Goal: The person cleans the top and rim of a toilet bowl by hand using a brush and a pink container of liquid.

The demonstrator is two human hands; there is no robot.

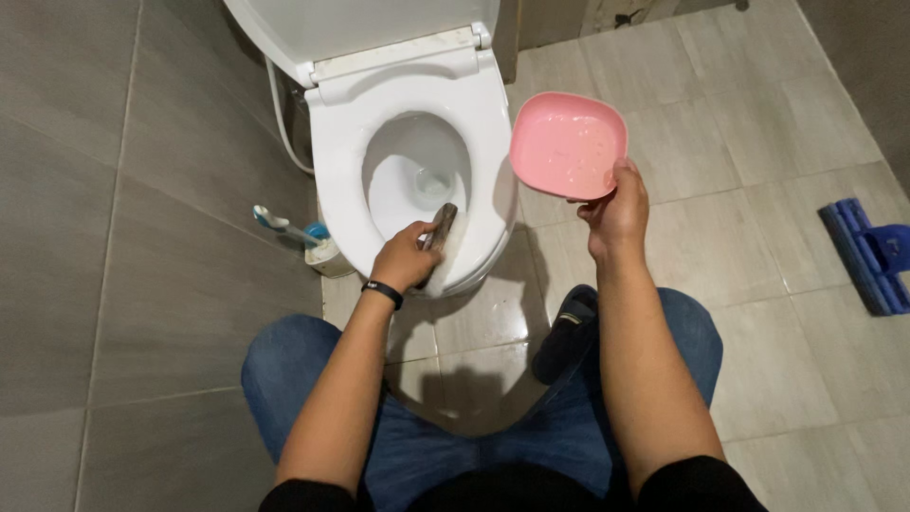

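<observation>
While the left hand (pixel 409 258) presses down at the centre of the frame, its fingers are closed around a dark scrubbing pad (pixel 442 226), which lies against the front inner rim of the white toilet bowl (pixel 483 142). Pad is partly hidden by the fingers; its exact shape cannot be told. A black wristband (pixel 383 292) sits on the left wrist.

Right hand (pixel 616 210), right of centre, is clamped on the lower edge of a pink plastic basin (pixel 567 144), thumb over the rim. Basin is held in the air, tilted toward the camera, just beside the right side of the bowl; small droplets show on its inner face.

Toilet seat and lid are raised, at the top centre of the frame. Water stands in the bottom of the bowl.

Left of the toilet base, a toilet brush (pixel 284 226) with a light blue handle leans in its holder on the grey tiled floor (pixel 142 313). A white hose (pixel 282 123) runs down behind the bowl, upper left.

At the right edge of the frame, a blue mop head (pixel 867 254) lies flat on the floor, well apart from both hands.

Lower frame: knees in blue jeans (pixel 313 360), and a dark shoe (pixel 567 327) between them and the toilet base.
</observation>
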